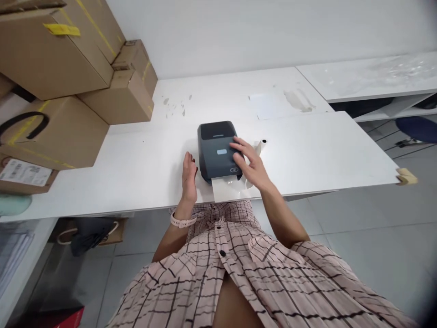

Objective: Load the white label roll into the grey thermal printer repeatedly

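Note:
A dark grey label printer (218, 157) stands near the front edge of the white table. A strip of white label paper (228, 189) sticks out of its front and reaches the table edge. My right hand (251, 161) lies over the printer's right side, fingers spread, with fingertips at its top. Just left of the printer, my left hand (189, 177) stands on edge with straight fingers, apart from the casing and holding nothing. A small white roll (261, 146) with a dark core lies to the right, partly behind my right hand.
Cardboard boxes (64, 86) are stacked on the table's left. A white sheet (262, 106) and worn patches (300, 100) show toward the back right. Yellowish padding (406, 176) covers the table's right corner. Beyond it stands a dark blue stool (418, 128).

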